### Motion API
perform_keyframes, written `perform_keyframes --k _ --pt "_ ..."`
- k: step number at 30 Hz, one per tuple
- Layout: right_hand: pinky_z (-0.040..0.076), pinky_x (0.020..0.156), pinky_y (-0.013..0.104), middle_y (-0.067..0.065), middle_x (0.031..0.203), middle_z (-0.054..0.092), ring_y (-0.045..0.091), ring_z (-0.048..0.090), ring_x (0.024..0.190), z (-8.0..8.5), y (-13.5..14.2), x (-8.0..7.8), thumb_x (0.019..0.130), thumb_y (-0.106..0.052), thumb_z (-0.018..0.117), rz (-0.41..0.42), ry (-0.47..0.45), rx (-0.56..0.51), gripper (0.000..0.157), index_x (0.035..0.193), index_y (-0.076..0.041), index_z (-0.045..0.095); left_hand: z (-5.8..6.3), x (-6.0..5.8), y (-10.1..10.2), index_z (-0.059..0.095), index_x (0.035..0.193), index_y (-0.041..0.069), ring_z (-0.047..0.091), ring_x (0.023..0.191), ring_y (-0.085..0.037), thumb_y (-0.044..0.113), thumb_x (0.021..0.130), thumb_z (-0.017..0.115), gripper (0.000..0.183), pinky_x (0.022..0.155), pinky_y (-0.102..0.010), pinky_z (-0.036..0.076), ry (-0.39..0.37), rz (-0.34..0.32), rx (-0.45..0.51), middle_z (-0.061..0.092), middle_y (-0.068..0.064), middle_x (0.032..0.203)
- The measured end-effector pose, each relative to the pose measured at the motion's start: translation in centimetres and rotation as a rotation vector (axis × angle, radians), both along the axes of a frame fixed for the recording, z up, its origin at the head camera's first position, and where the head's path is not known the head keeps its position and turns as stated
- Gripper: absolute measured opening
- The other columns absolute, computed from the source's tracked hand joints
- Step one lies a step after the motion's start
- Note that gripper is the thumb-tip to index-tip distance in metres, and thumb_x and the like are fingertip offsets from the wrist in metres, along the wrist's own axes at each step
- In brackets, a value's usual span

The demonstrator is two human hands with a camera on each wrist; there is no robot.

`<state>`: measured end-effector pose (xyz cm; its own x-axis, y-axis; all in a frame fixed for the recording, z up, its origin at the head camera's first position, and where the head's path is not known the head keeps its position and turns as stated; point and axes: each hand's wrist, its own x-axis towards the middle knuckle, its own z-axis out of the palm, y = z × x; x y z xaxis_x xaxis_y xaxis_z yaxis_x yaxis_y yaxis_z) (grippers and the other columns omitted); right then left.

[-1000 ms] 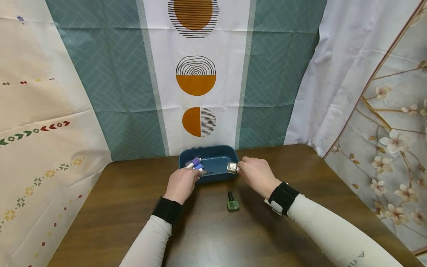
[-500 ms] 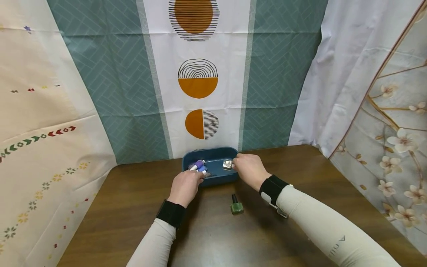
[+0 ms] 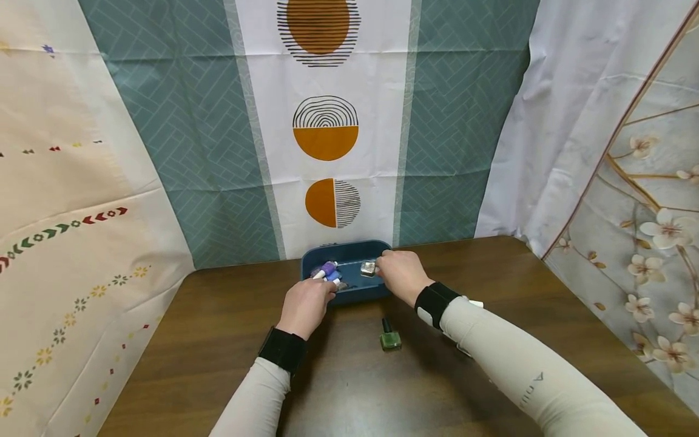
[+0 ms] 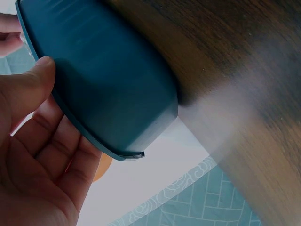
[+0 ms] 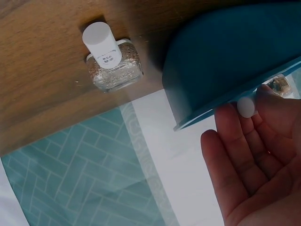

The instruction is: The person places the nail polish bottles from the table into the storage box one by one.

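1. Glittery bottle [image 3: 368, 268]: it's over the right part of the blue bin [image 3: 357, 296], inside the rim. Can't tell if it touches the floor of the bin.
2. Right hand [image 3: 404, 276]: pinching that bottle by its white cap, right at the rim.
3. Left hand [image 3: 307, 306]: gripping the bin's near left rim, thumb on the outer wall. It covers that corner, so part of the contents is hidden.
4. Also in the bin, left end: a purple bottle [image 3: 329, 267] with a white cap, something blue beside it, and more I can't make out.
5. Table [image 3: 349, 388]: brown wood grain, shiny toward the near side. Bin sits at the far edge.
6. Green bottle [image 3: 391, 340] with a black cap, lying in front of the bin.
7. Second glittery bottle [image 5: 120, 75], white cap, right of the bin.
8. Right sleeve [image 3: 508, 346] blocks that side overhead.
9. Room: teal-and-white cloth [image 3: 218, 152] behind, cream patterned cloth [image 3: 82, 212] left, floral cloth [image 3: 650, 261] right.
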<state>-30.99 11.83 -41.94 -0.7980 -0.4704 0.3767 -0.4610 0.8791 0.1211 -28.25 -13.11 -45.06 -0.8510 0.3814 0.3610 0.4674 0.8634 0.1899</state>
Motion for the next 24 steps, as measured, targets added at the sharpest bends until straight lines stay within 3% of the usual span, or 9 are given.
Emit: perform_keyframes --k 8,15,24 --pt "0.063 0.069 0.041 0.005 0.080 0.069 0.023 0.071 0.074 -0.5 -0.8 -0.8 0.095 -0.017 0.089 -0.004 -0.027 0.004 0.011 0.086 -0.014 0.083 0.0 -0.1 -0.1 0.088 0.107 0.016 0.073 0.083 -0.021 0.015 0.096 0.088 0.012 0.085 -0.043 0.065 0.004 -0.008 -0.003 0.083 -0.002 0.098" --pt "0.062 0.073 0.040 0.003 0.080 0.070 0.021 0.072 0.077 -0.7 -1.7 -1.4 0.097 -0.014 0.087 -0.037 -0.110 0.026 0.018 0.080 -0.016 0.080 -0.1 0.0 -0.2 0.088 0.107 0.015 0.073 0.083 -0.021 0.015 0.095 0.088 0.011 0.084 -0.043 0.065 0.010 -0.003 -0.002 0.083 -0.002 0.099" --pt "0.059 0.071 0.039 0.001 0.075 0.069 0.017 0.064 0.070 -1.0 -2.2 -2.0 0.097 -0.008 0.085 -0.042 -0.172 -0.002 0.025 0.075 -0.016 0.078 -0.1 0.0 -0.1 0.087 0.108 0.016 0.073 0.083 -0.021 0.016 0.095 0.089 0.013 0.084 -0.043 0.065 0.012 -0.011 -0.011 0.083 -0.001 0.099"
